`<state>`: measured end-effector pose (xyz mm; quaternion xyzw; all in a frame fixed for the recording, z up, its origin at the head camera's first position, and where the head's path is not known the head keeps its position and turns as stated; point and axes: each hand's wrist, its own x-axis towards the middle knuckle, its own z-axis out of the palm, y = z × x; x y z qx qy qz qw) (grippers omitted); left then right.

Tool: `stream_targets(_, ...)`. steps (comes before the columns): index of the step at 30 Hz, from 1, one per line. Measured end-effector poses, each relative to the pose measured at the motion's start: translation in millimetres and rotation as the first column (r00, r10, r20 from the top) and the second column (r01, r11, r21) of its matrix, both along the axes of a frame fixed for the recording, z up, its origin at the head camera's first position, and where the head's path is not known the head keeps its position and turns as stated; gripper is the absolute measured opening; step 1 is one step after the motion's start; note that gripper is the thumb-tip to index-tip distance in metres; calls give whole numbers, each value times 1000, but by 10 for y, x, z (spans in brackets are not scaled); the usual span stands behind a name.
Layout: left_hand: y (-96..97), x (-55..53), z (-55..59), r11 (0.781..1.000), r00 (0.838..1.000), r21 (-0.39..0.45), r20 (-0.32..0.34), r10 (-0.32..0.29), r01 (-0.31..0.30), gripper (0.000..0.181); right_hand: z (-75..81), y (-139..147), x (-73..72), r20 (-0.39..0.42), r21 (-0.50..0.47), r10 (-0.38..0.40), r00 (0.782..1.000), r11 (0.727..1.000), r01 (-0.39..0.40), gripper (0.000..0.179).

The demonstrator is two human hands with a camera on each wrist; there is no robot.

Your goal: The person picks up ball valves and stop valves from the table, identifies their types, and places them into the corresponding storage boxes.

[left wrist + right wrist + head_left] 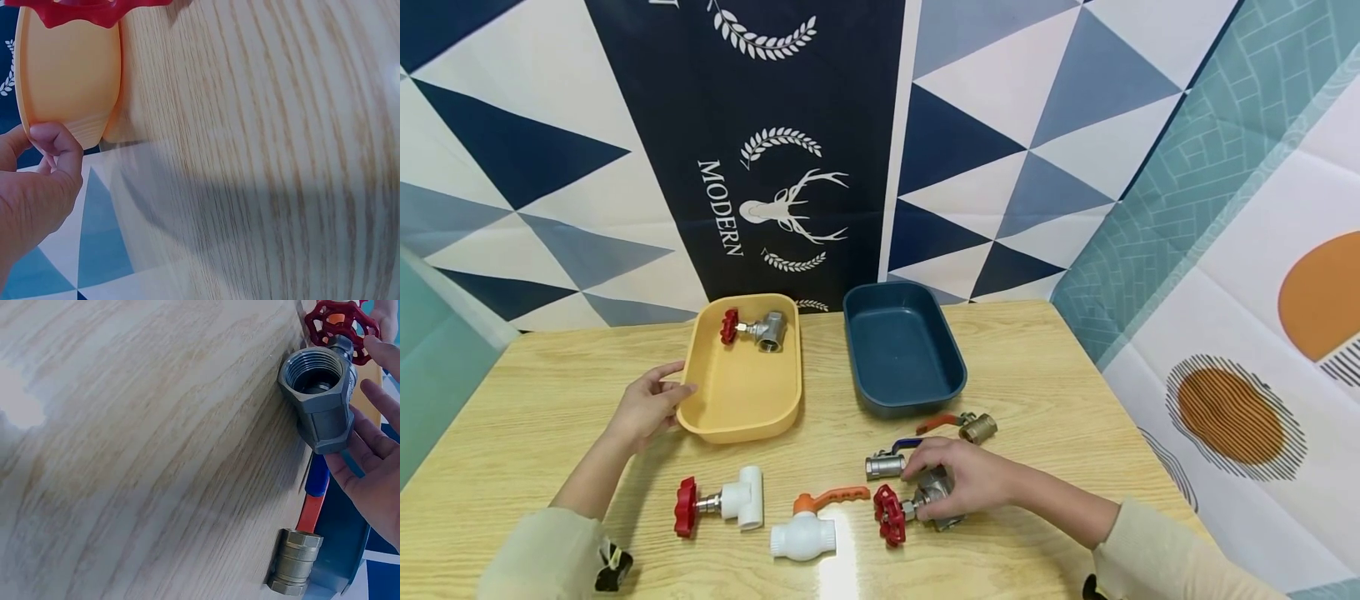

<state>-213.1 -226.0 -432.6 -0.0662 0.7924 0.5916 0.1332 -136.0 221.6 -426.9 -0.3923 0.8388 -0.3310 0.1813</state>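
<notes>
My left hand (651, 404) pinches the near-left rim of a yellow tray (737, 400), thumb inside, fingers outside. A metal gate valve (771, 331) with a red handwheel lies at the tray's far end. My right hand (966, 479) is around another metal gate valve (934, 493) on the table, its red handwheel (890, 517) pointing left. In the right wrist view, those fingers (378, 434) are spread beside and behind the valve body (322, 403), some appearing to touch it. Just beyond lie a blue-handled ball valve (886, 465) and a brass ball valve (979, 428) with a red handle.
A dark blue tray (898, 354) stands right of the yellow one. Nearer the front are a white plastic valve (741, 498) with a red handwheel and a white ball valve (803, 536) with an orange handle. A patterned backdrop (992, 150) rises behind the wooden table (565, 400).
</notes>
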Motion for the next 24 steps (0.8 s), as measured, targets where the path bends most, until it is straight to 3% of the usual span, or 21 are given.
stream_targets(11, 10, 7, 14, 1000, 1000, -13, 2, 3, -3, 66, -28, -17, 47, -76, 102, 51, 996, 994, -43, 41)
stream_targets(24, 13, 11, 17, 1000, 1000, -13, 3, 11, -11, 66, -87, 1, 89, -211, 172, 105, 972, 983, -69, 42)
